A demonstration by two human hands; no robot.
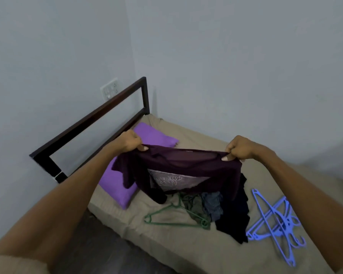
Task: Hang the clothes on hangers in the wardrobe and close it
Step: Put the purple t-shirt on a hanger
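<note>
Left hand and right hand each pinch a shoulder of the purple shirt, fingers clenched, spreading it above the bed, likely for the green hanger below.

Between the hands, the shirt is thin matt cloth with a paler printed panel. Below it, crumpled clothes lie on a matt cloth sheet. The green hanger and blue hangers look like smooth plastic. Beyond the left hand, the bedframe is dark and slightly glossy.
</note>
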